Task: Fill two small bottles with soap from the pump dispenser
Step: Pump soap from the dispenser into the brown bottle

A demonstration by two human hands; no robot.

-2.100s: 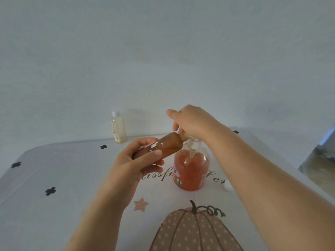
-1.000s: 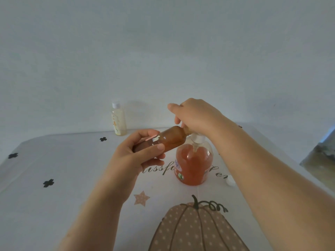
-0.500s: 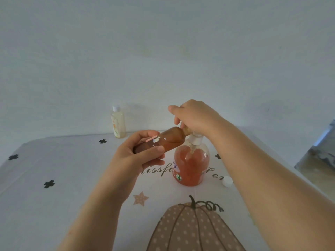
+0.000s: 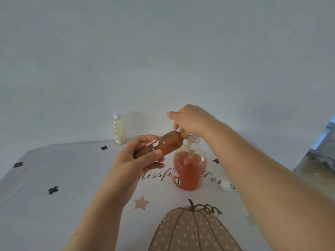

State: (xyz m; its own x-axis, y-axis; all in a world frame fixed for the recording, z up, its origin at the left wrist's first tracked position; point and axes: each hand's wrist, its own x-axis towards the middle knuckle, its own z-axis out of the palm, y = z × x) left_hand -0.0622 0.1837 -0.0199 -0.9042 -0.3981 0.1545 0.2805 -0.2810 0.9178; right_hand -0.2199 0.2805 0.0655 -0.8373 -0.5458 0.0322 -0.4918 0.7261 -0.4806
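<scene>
Capped pale bottle (image 4: 119,130) stands far back; white cap (image 4: 224,184) lies beside dispenser (image 4: 189,171).

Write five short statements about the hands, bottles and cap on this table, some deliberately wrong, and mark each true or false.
1. The left hand holds the brown bottle tilted, its mouth at the head of the pump dispenser. True.
2. The right hand is idle and touches nothing. False: its fingers curl over the pump dispenser's head.
3. The pale yellow bottle at the back stands upright with its cap on. True.
4. The pump dispenser is empty. False: orange soap fills most of it.
5. The loose white cap lies left of the pump dispenser. False: it lies to its right, on the tablecloth.
</scene>
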